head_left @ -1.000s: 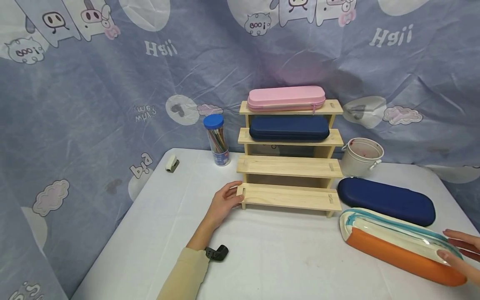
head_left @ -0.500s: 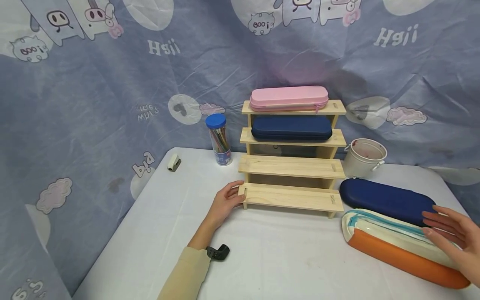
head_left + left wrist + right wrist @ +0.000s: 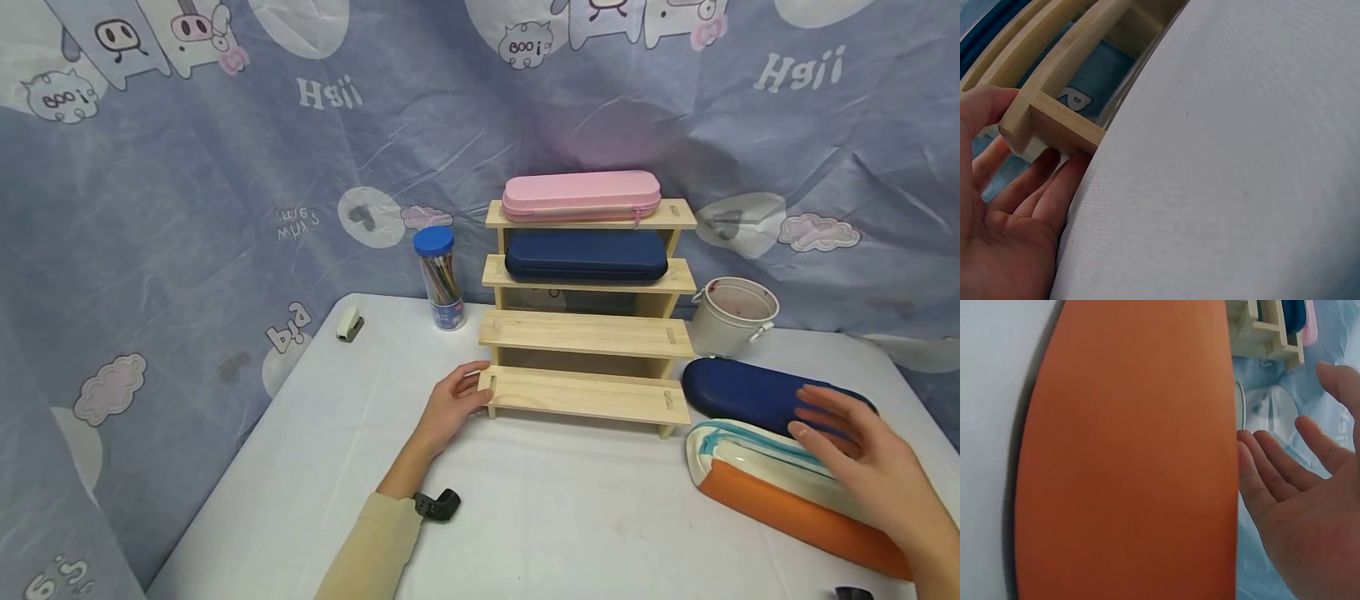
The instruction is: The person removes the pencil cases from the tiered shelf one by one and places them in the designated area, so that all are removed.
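A four-step wooden shelf (image 3: pixel 585 395) stands mid-table. My left hand (image 3: pixel 453 406) holds the left end of its lowest step; in the left wrist view the thumb lies on the board (image 3: pixel 1022 115) and the other fingers bend beneath it by the leg. At the right, my right hand (image 3: pixel 862 458) hovers over an orange and cream pencil case (image 3: pixel 795 510) with a teal zip, fingers spread and holding nothing. The orange side (image 3: pixel 1129 456) fills much of the right wrist view. Behind it lies a dark blue pencil case (image 3: pixel 750 390), partly covered by the right hand.
A pink pencil case (image 3: pixel 581 196) lies on the top step and a navy one (image 3: pixel 585 256) on the second. A white bucket (image 3: pixel 733 317) stands right of the shelf. To the left are a blue-lidded tub of pencils (image 3: pixel 441 279) and a small stapler (image 3: pixel 349 324).
My right hand has moved left and up from the right end of the orange pencil case to above its middle. The left hand stays at the shelf.
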Motion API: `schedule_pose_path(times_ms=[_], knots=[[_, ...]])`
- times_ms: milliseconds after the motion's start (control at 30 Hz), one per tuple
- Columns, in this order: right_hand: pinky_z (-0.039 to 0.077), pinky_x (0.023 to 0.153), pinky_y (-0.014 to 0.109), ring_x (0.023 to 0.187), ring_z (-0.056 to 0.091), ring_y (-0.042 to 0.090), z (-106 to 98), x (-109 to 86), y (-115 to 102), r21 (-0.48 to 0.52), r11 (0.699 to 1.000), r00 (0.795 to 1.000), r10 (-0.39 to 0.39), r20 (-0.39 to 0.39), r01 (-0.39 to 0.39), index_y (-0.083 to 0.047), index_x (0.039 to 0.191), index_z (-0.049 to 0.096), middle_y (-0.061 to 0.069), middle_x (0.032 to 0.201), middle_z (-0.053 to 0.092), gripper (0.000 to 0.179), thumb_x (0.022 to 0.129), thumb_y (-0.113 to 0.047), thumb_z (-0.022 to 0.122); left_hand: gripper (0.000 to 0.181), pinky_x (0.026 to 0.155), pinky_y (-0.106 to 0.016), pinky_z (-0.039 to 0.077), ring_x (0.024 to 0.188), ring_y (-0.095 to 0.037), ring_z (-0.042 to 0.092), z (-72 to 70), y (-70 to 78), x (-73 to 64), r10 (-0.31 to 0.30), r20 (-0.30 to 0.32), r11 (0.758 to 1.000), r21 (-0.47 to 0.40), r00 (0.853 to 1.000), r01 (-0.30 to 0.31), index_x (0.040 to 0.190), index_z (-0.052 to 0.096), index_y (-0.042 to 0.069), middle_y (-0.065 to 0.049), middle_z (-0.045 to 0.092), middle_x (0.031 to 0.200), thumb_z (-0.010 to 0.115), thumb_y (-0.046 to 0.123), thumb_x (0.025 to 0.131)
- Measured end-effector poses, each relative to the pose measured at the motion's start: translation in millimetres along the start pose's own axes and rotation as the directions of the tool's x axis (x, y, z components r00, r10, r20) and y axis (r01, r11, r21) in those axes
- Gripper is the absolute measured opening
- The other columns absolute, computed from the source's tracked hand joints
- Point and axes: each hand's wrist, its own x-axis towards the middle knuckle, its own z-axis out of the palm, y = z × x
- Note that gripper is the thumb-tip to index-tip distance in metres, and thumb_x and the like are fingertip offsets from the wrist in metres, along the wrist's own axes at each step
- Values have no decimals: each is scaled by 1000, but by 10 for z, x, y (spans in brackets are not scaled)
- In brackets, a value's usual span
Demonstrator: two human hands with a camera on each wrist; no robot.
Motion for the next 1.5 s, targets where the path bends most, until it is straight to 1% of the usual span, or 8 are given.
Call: schedule_pose_path(times_ms=[233, 533, 733, 967, 1067, 1167, 1367, 1500], knots=[[35, 71, -3, 97, 39, -17, 103, 115, -128, 23, 1000, 1000, -10, -2, 10, -13, 148, 36, 20, 137, 44, 61, 95, -31, 61, 49, 84, -36, 54, 111, -25, 61, 12, 20, -23, 2, -8, 1000, 3, 1000, -2, 137, 49, 3, -19, 57, 127, 66, 7, 91], [30, 81, -4, 115, 42, -9, 158, 165, -229, 78, 997, 995, 23, -95, -16, -31, 147, 40, -5, 142, 47, 53, 97, -33, 59, 50, 86, -40, 53, 111, -25, 61, -5, -15, 2, 5, 10, 1000, -12, 1000, -5, 137, 49, 3, -18, 58, 126, 66, 7, 91], [28, 89, -1, 121, 44, -2, 260, 229, -312, 133, 990, 996, 52, -76, -42, -35, 148, 36, -3, 144, 45, 54, 98, -35, 56, 50, 88, -46, 51, 110, -24, 61, -19, -20, 12, -1, 13, 1000, -16, 1000, 1, 137, 49, 4, -17, 58, 126, 67, 8, 90], [28, 109, 27, 127, 44, 8, 416, 314, -385, 168, 983, 996, 82, -37, -75, -37, 148, 35, 1, 145, 44, 53, 98, -40, 53, 50, 89, -45, 51, 111, -24, 60, -23, -15, 12, -7, 17, 1000, -22, 1000, 7, 137, 49, 5, -17, 58, 127, 67, 8, 90], [35, 105, 28, 129, 43, 14, 463, 360, -420, 171, 982, 996, 91, -25, -86, -37, 148, 35, 2, 145, 45, 53, 98, -43, 52, 50, 89, -44, 51, 112, -24, 60, -21, -15, 15, -10, 16, 1000, -24, 1000, 11, 137, 50, 5, -17, 58, 127, 67, 8, 90], [42, 96, 21, 129, 44, 17, 512, 408, -452, 174, 980, 995, 102, -16, -98, -37, 147, 35, 1, 145, 45, 53, 97, -47, 50, 50, 89, -46, 51, 112, -24, 60, -20, -10, 14, -13, 13, 1000, -25, 1000, 13, 137, 50, 5, -16, 58, 128, 67, 8, 90], [41, 81, 6, 121, 49, 13, 658, 487, -509, 271, 959, 995, 93, -31, -81, -32, 147, 39, 5, 142, 48, 52, 98, -42, 53, 49, 89, -45, 51, 111, -24, 61, -19, -1, 6, -13, 10, 1000, -17, 1000, 13, 137, 50, 5, -16, 58, 127, 67, 8, 91], [42, 81, 7, 117, 50, 10, 752, 527, -553, 331, 939, 993, 108, -42, -88, -31, 147, 39, 7, 142, 48, 52, 98, -41, 54, 50, 88, -44, 52, 111, -25, 60, -18, 1, 3, -9, 14, 1000, -24, 1000, 9, 137, 49, 3, -17, 58, 127, 67, 7, 91]])
